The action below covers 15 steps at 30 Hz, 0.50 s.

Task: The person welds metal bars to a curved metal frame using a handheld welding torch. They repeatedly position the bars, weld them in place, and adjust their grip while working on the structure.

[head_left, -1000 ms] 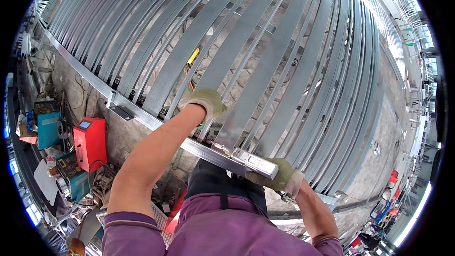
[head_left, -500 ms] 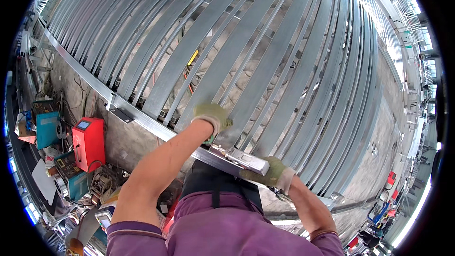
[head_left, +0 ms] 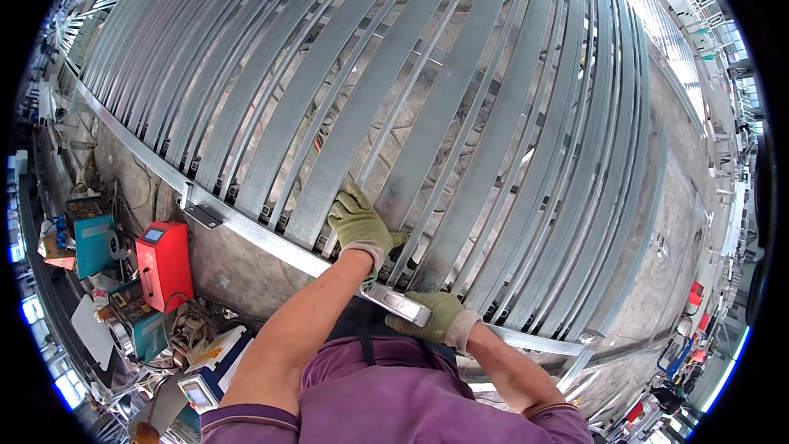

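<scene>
Fingers of olive-gloved right hand (head_left: 436, 316) grip one end of silver box-shaped metal tool (head_left: 397, 304); long axis runs up-left from them. Olive-gloved left hand (head_left: 360, 224): fingers extended, thumb spread, farther off.

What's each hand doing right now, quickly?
Left hand: open, over the metal bars.
Right hand: closed, holding a silver tool.
</scene>
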Each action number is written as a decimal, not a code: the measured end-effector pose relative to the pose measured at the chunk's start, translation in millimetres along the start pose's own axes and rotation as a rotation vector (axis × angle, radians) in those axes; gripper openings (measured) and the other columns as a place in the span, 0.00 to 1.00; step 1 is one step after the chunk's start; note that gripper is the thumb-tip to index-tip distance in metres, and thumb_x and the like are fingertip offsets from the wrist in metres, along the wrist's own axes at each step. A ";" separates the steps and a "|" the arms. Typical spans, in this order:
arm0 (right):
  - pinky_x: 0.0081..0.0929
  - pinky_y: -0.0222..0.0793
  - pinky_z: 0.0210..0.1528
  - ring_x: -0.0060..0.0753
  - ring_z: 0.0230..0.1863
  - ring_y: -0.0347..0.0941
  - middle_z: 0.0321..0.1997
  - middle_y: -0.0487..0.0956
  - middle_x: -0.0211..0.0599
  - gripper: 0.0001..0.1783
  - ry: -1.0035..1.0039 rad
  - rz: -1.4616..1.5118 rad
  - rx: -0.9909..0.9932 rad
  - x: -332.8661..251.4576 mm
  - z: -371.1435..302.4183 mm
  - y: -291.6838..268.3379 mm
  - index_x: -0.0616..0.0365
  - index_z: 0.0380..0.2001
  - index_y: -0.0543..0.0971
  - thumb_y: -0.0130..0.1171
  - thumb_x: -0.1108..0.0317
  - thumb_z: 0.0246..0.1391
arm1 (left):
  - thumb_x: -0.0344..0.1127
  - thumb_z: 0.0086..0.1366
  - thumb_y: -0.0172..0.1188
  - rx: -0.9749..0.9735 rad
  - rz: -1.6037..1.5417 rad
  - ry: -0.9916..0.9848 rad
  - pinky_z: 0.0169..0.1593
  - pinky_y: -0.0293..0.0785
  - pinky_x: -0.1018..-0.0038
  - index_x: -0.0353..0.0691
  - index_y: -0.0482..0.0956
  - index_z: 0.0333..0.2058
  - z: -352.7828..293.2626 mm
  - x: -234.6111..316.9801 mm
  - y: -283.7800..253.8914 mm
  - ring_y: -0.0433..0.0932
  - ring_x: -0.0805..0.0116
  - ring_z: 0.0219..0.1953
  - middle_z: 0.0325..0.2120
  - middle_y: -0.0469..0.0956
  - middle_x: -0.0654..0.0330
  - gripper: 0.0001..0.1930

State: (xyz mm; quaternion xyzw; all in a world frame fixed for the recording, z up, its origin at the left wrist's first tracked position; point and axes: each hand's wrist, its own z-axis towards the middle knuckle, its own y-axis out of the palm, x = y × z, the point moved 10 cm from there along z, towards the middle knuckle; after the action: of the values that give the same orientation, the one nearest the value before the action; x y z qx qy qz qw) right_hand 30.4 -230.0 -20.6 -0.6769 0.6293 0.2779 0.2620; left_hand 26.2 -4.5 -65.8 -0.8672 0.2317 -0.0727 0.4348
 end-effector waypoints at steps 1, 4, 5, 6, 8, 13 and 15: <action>0.29 0.85 0.59 0.28 0.53 0.87 0.53 0.91 0.31 0.28 -0.008 0.111 -0.004 6.0 4.4 4.1 0.55 0.63 0.85 0.77 0.51 0.67 | 0.85 0.40 0.78 -0.034 -0.006 -0.008 0.79 0.61 0.41 0.20 0.35 0.82 -1.3 1.4 -3.2 0.59 0.33 0.80 0.79 0.54 0.28 0.92; 0.29 0.86 0.58 0.28 0.54 0.87 0.53 0.91 0.30 0.28 -0.046 0.169 0.022 22.2 0.9 4.9 0.55 0.63 0.85 0.78 0.51 0.67 | 0.86 0.43 0.76 -0.079 -0.013 -0.018 0.78 0.63 0.40 0.20 0.38 0.82 -4.2 3.7 -6.9 0.61 0.31 0.79 0.78 0.56 0.28 0.90; 0.29 0.86 0.58 0.29 0.54 0.87 0.54 0.91 0.30 0.29 -0.079 0.220 0.032 52.4 11.1 17.2 0.55 0.63 0.85 0.78 0.50 0.67 | 0.86 0.44 0.75 -0.052 -0.005 0.003 0.77 0.63 0.39 0.20 0.39 0.82 -3.8 6.7 -6.1 0.62 0.31 0.79 0.77 0.57 0.28 0.89; 0.30 0.85 0.58 0.31 0.54 0.88 0.54 0.91 0.31 0.29 -0.090 0.165 0.034 53.7 13.9 18.0 0.54 0.63 0.85 0.77 0.49 0.67 | 0.86 0.45 0.75 -0.024 0.004 0.014 0.77 0.64 0.39 0.20 0.41 0.82 -1.6 6.2 -6.0 0.63 0.31 0.78 0.76 0.59 0.28 0.88; 0.32 0.85 0.57 0.36 0.53 0.88 0.54 0.91 0.34 0.30 -0.086 -0.055 0.029 19.8 5.5 5.0 0.53 0.63 0.86 0.77 0.46 0.66 | 0.87 0.47 0.73 -0.004 0.083 -0.001 0.76 0.65 0.39 0.20 0.42 0.82 -6.0 9.0 -12.1 0.64 0.31 0.77 0.75 0.60 0.28 0.86; 0.36 0.84 0.56 0.43 0.52 0.89 0.51 0.92 0.39 0.33 -0.030 -0.280 0.016 -29.2 -15.1 -21.4 0.53 0.61 0.86 0.77 0.42 0.64 | 0.84 0.49 0.74 -0.028 -0.035 0.099 0.76 0.65 0.41 0.19 0.42 0.81 -4.2 9.2 -10.2 0.65 0.32 0.77 0.75 0.61 0.28 0.85; 0.40 0.84 0.54 0.51 0.50 0.89 0.47 0.91 0.44 0.34 -0.058 -0.320 0.062 -24.0 -15.9 -22.8 0.55 0.59 0.86 0.74 0.38 0.64 | 0.83 0.48 0.77 0.052 -0.253 0.206 0.77 0.65 0.44 0.19 0.41 0.81 -0.1 -2.8 -12.2 0.65 0.33 0.77 0.75 0.61 0.28 0.86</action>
State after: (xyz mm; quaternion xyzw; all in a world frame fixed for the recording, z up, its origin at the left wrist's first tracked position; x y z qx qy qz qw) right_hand 52.6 -222.6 7.8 -0.7518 0.5138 0.2323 0.3417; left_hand 27.9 2.9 -56.0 -0.8658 0.1622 -0.2212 0.4186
